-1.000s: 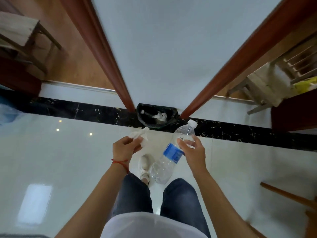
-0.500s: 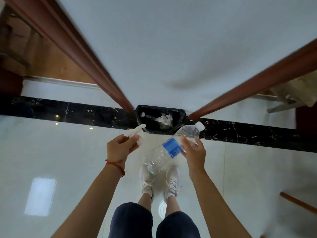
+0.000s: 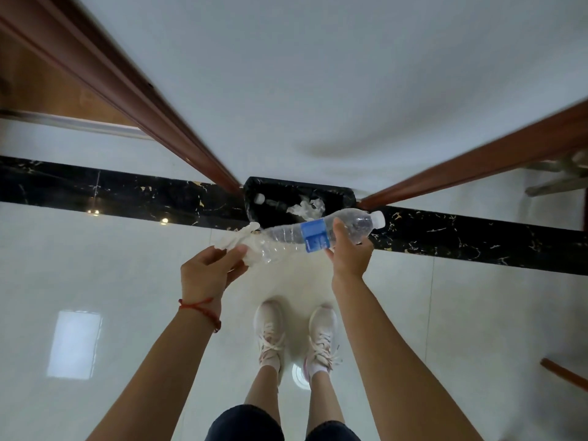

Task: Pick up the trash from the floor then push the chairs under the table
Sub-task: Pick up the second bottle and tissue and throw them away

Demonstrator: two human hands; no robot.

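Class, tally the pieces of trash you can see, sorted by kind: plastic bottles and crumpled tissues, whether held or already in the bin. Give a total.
Plastic bottles: 2, the held bottle and the binned bottle
Crumpled tissues: 2, the held tissue and the binned tissue
Total: 4

Bin (image 3: 273, 211) ahead of your feet (image 3: 296, 332), against wall (image 3: 318, 74). Bottle (image 3: 315, 232) lies level over bin's near rim, cap rightward. Your right hand (image 3: 350, 253) right of bin, left hand (image 3: 208, 272) with tissue (image 3: 235, 238) left of it.
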